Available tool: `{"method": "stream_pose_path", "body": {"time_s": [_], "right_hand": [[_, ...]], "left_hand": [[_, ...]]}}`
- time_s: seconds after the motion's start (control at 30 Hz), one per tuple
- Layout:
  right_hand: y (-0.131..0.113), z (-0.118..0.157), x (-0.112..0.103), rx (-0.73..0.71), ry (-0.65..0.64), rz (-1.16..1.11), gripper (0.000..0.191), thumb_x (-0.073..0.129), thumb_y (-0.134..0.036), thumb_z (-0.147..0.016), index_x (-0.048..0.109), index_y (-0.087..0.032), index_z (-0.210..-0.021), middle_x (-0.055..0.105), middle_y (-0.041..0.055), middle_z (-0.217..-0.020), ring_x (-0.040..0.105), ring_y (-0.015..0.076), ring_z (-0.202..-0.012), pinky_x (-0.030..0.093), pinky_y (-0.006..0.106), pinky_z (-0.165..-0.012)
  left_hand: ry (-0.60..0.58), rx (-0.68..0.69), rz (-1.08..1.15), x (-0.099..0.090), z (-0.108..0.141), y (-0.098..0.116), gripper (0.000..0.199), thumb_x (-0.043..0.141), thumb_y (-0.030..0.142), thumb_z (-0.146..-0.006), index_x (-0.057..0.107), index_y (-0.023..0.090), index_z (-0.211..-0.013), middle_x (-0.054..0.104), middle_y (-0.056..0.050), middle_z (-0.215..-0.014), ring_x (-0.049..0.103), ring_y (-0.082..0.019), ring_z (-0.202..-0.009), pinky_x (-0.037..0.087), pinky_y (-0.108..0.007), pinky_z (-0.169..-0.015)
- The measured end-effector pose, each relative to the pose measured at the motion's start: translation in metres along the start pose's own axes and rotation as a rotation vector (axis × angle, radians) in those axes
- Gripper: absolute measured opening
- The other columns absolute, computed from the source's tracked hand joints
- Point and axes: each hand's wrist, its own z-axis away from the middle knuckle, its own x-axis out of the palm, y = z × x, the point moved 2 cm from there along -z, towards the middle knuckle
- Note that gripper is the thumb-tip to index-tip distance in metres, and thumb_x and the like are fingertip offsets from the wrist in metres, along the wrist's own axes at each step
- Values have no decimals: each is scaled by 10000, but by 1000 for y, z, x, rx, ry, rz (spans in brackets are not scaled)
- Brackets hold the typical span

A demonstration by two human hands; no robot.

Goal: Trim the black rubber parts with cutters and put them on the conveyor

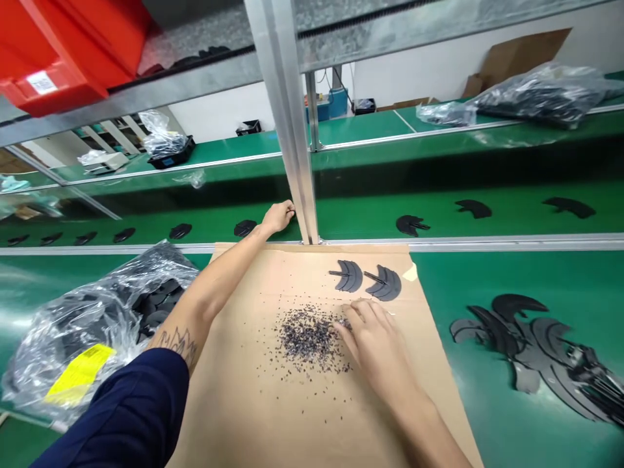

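Note:
My left hand [279, 216] reaches over the green belt [361, 224], beside the metal post; its fingers are closed, and what they hold, if anything, is hidden. My right hand [368, 328] rests over the right edge of a pile of tiny dark pieces [308, 337] on the brown cardboard [234, 396]. Its fingers are bent, thumb apart from them, and whether a tiny piece is between them cannot be made out. Just beyond it lie two dark curved parts with stems, one on the left [348, 276] and one on the right [385, 283].
Several dark parts lie along the belt. A clear bag [112, 305] of black parts is at the left, and a loose heap of dark parts [541, 351] at the right. The metal post [287, 117] rises beyond the cardboard; a red bin [73, 45] hangs upper left.

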Motion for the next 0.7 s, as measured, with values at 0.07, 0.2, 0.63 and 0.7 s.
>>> {"method": "stream_pose_path", "body": {"time_s": [0.07,0.2,0.63,0.7], "right_hand": [[-3,-1,-2,-37,31,-38,262,466,-286,-1029,700,-169,-1051,714,120,-986,669,259,-924,563,386,-788],[-19,-8,-5,-176,149,-90,353,413,-307,-1042,648,-143,-1248,690,189,-1190,684,294,-1074,598,410,-830],[-86,-17,11,-472,33,-565,354,479,-212,-1006,687,-221,-1292,782,91,-1116,758,227,-997,631,361,-891],[-77,-20,11,-287,41,-632,304,528,-320,-996,740,-205,-1180,793,92,-1064,767,251,-935,636,381,-860]], "left_hand": [[58,-72,9,-28,27,-3,241,615,324,-984,660,129,-1118,705,-83,-1093,682,-207,-1006,572,-410,-933],[91,-120,104,-67,117,9,101,605,202,-925,683,139,-940,747,-52,-864,706,-196,-857,563,-327,-837],[-137,-95,86,-95,311,46,189,544,220,-968,732,230,-982,781,-45,-1085,732,-200,-1045,583,-317,-969],[-79,-207,-22,-128,306,9,215,517,208,-936,731,188,-940,765,-110,-1121,700,-261,-1124,539,-389,-1032]]}}
